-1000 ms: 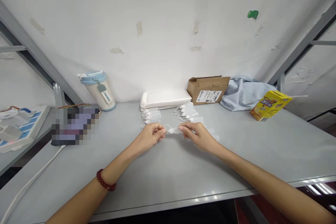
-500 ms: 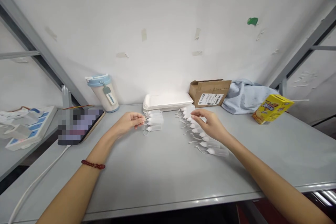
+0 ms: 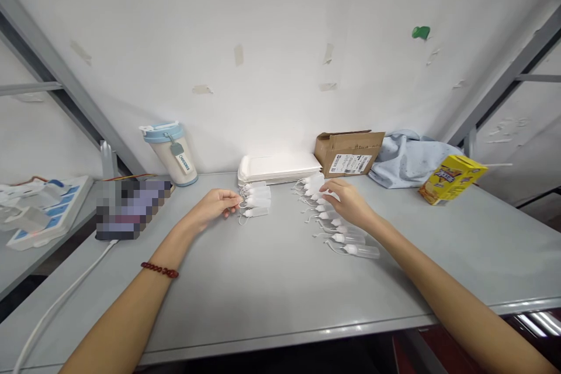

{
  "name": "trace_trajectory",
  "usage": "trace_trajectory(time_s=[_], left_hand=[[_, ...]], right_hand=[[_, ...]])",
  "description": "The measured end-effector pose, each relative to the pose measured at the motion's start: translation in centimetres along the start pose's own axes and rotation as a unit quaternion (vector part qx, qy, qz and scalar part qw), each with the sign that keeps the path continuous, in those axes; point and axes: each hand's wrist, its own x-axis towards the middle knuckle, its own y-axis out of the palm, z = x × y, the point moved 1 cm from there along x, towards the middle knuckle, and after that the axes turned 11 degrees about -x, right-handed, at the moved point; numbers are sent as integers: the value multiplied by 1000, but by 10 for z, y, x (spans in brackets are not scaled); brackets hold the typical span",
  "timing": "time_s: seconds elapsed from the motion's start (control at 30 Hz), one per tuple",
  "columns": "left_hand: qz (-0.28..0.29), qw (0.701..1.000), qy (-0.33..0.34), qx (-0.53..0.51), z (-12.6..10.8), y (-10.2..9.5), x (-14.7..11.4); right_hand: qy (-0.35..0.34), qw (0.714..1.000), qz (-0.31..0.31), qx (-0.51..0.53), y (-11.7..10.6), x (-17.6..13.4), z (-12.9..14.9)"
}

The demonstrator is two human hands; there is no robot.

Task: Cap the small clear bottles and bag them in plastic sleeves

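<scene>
On the grey table lie two groups of small translucent squeeze bottles with white caps and thin white cords. My left hand (image 3: 219, 205) is closed in a pinch beside the left group, its fingertips at the cord end of a squeeze bottle (image 3: 258, 202). Several more lie side by side there, one nearer bottle (image 3: 258, 212) among them. Over the longer slanting row on the right, my right hand (image 3: 348, 201) pinches at a bottle near the far end, which its fingers partly cover. The nearest bottle (image 3: 363, 251) of that row lies with its cord pointing left.
Behind the bottles are a white tray-like stack (image 3: 280, 168), a cardboard box (image 3: 350, 155) and a light blue cloth (image 3: 407, 160). A yellow drink carton (image 3: 453, 180) stands right. To the left are a tumbler (image 3: 170, 155), a charging phone (image 3: 134, 210) and a power strip (image 3: 65, 213).
The view has shifted slightly. Both hands stay at the same bottle groups, with little visible movement of fingers or bottles.
</scene>
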Motion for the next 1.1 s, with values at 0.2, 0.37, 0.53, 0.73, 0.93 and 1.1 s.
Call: trace_trajectory(time_s=[0.2, 0.37, 0.53, 0.73, 0.93, 1.1], left_hand=[[-27, 999, -20, 1, -1, -1, -1], [1, 998, -39, 41, -6, -2, -5], [18, 996, -28, 87, -8, -7, -5], [-56, 978, 59, 190, -12, -4, -5], [-21, 940, 126, 317, -8, 20, -8], [-3, 922, 154, 356, -4, 24, -7]], right_hand=[[-6, 1000, 8, -13, 2, 0, -3], [4, 1000, 0, -18, 4, 0, -5], [1, 999, -30, -27, 7, -1, -9], [-19, 998, -36, -56, 11, -1, -13], [-20, 998, -25, -59, 11, -1, -13], [-13, 998, -22, -61, 12, -1, -13]])
